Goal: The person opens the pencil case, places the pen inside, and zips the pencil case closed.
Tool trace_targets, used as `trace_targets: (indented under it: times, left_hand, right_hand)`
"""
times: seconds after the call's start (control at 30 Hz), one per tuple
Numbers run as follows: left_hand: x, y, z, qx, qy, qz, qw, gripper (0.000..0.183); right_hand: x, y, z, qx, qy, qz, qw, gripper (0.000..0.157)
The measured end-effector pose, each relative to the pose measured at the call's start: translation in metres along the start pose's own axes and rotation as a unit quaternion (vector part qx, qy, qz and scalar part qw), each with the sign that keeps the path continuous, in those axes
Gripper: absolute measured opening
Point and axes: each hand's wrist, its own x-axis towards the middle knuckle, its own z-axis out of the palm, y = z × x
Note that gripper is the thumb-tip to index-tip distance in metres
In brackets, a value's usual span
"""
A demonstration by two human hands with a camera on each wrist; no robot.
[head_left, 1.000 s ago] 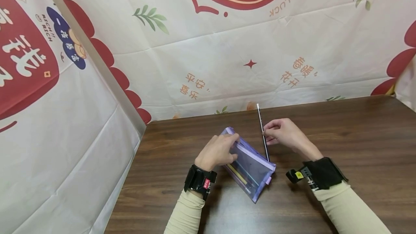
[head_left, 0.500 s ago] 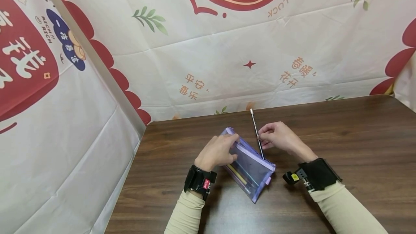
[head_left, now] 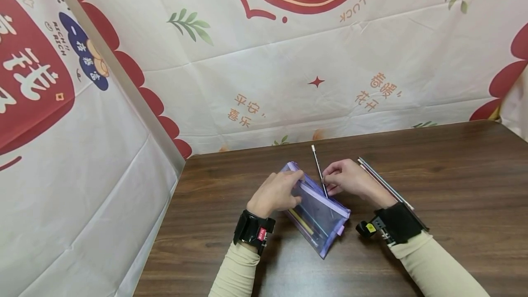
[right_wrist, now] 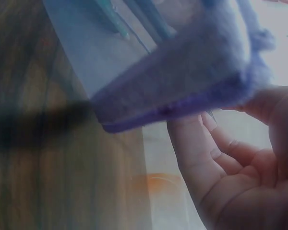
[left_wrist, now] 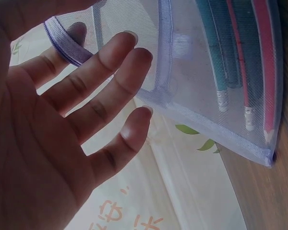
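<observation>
A purple mesh zip pencil case (head_left: 319, 219) is tilted over the table, with several pencils showing through its side. My left hand (head_left: 278, 191) grips its upper edge near the left end, fingers spread along the mesh. In the left wrist view pencils (left_wrist: 245, 96) with eraser ends lie inside the mesh. My right hand (head_left: 346, 178) pinches a dark pencil (head_left: 317, 162) partway along, its white-tipped end up. The pencil's lower end is at the case's open top edge, hidden behind it. In the right wrist view the purple edge (right_wrist: 173, 100) covers the right fingertips.
More pencils (head_left: 387, 184) lie on the brown wooden table (head_left: 462, 182) beyond the right wrist, partly hidden by it. A printed white cloth (head_left: 264, 72) hangs behind the table's far edge, another at the left side.
My right hand has moved left and slightly down, bringing the pencil lower into the case's top edge. Pencils beyond the right wrist have come into sight. My left hand and the case hold still.
</observation>
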Motion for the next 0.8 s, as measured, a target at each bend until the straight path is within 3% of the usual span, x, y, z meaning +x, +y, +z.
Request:
trace_targets:
  times: [0.33,0.8]
  left_hand:
    - [0.0,0.0,0.0,0.005,0.003,0.005,1.0,0.035]
    - [-0.002,0.001,-0.001,-0.013,0.0,-0.004,0.9999,0.034]
  right_hand:
    - [0.001,0.002,0.004,-0.005,-0.02,0.013,1.0,0.022]
    - [0.0,0.0,0.011,-0.053,-0.045,0.014,0.997,0.022]
